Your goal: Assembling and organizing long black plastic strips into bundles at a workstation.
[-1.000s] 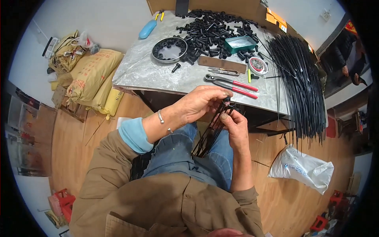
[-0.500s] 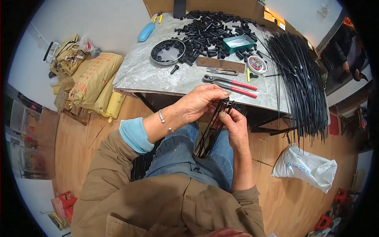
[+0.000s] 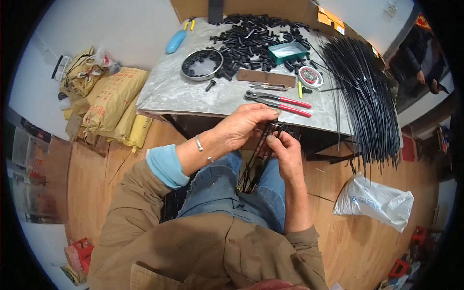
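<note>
From where I stand, the likeliest trouble is at the fingertips. A small dark piece [image 3: 277,124] sits at the top of a bundle of black strands [image 3: 250,169], just off the near edge of the worktop [image 3: 164,89]; should the pinch slacken, the strands could splay or the piece could slip. The strands trail down toward seven o'clock over the lap, so a shift of the legs might snag them on the blue apron [image 3: 210,191]. At twelve o'clock, just beyond the hands, the red-handled pliers [image 3: 286,101] lie near the edge, where a careless lift could nudge them.

As for the hands, the left hand [image 3: 249,125], at nine o'clock to the piece, is nearly closed, thumb and fingers curled in around its top. The right hand [image 3: 286,151], at five o'clock, has its thumb drawn in close to the forefinger, pinching the strands just below. The fingers cover so much that I can't tell how firmly either one grips, or exactly how the strands meet the piece.
</note>
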The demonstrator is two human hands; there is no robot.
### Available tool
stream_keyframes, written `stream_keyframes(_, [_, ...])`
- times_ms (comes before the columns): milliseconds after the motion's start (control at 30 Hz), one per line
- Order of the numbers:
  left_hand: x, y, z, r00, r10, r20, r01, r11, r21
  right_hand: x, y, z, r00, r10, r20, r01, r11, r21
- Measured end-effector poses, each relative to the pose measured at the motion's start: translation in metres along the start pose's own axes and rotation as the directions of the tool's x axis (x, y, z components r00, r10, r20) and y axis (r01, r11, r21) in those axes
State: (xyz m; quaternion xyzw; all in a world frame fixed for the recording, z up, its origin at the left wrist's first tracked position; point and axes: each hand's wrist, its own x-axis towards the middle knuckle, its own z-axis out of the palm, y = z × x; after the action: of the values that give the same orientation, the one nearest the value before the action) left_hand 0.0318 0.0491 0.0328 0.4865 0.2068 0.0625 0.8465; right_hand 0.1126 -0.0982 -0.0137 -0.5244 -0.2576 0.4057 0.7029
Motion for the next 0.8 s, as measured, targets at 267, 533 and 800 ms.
stream_keyframes(267, [0.001,-0.002,0.016,0.999,-0.019,-0.034,0.017,0.999,-0.047,-0.007,-0.010,0.002,0.999,-0.021,-0.046,0.019,0.999,-0.035])
stream_keyframes(533, [-0.001,0.001,0.020,1.000,0.003,-0.022,-0.003,1.000,-0.011,-0.002,-0.006,-0.002,0.999,-0.026,-0.031,0.026,1.000,-0.001])
stream_keyframes(800, [0.004,0.000,0.021,0.999,0.025,-0.044,-0.025,1.000,-0.002,0.000,-0.008,-0.003,0.999,-0.026,-0.034,0.025,0.999,-0.034])
